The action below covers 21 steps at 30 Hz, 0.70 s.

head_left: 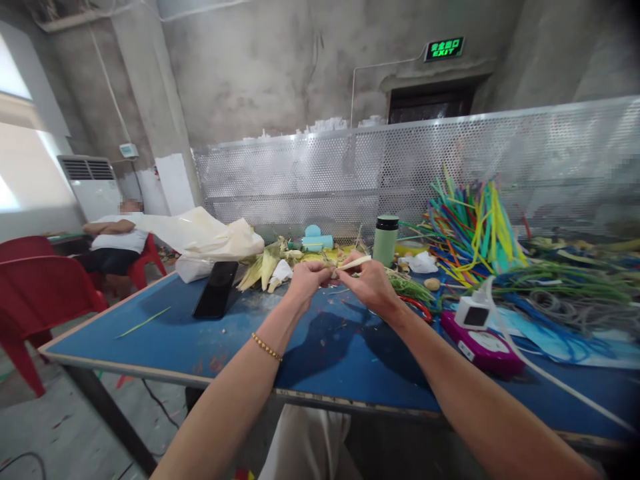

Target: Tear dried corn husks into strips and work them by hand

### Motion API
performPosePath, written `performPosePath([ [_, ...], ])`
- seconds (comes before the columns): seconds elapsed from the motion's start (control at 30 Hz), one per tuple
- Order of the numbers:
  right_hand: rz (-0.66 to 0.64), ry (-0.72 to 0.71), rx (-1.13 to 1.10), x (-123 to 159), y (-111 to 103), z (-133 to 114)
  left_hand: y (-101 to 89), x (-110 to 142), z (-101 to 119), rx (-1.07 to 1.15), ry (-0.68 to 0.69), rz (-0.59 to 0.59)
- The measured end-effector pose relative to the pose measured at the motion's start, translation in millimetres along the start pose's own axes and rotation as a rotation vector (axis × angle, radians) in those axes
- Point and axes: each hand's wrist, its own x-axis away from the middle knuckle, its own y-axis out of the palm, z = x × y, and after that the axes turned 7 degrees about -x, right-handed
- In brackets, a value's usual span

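Note:
Above the middle of the blue table point(170, 347), both my hands meet around a pale corn husk strip point(359, 262). My left hand point(311, 279) is closed, thumb and fingertips pinching the strip's lower end. My right hand point(369, 281) is closed too, pressing the strip close to the left fingertips, and its wider end sticks out over that hand. What exactly lies between the fingertips is too small to make out. Behind my left hand lies a heap of yellowish corn husks point(265, 265). A green lidded bottle point(385, 243) stands upright just behind my right hand.
A black phone point(216, 290) lies left, beside a white plastic bag point(215, 237). Coloured strips point(475, 230), green stems point(560, 277), a purple box point(483, 343) and a white charger point(473, 313) with its cable crowd the right. Left of the table, a person point(117, 237) sits near red chairs point(47, 290).

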Motion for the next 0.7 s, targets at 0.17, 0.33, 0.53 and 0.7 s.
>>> performPosePath([
  [0.17,0.067,0.052,-0.028,0.1,-0.6,-2.8,-3.5,-1.2,-0.9,-0.022,0.016,-0.037],
  [0.33,0.091,0.02,0.058,-1.4,-1.1,-0.7,-4.4,-2.4,-1.9,-0.044,0.023,-0.032],
  [0.53,0.094,0.05,0.095,-2.6,-1.3,0.1,-3.8,-1.2,0.9,-0.052,0.022,-0.073],
  [0.7,0.094,0.098,0.137,-2.2,-1.0,-1.3,-4.2,-1.3,-0.7,-0.023,-0.003,-0.103],
])
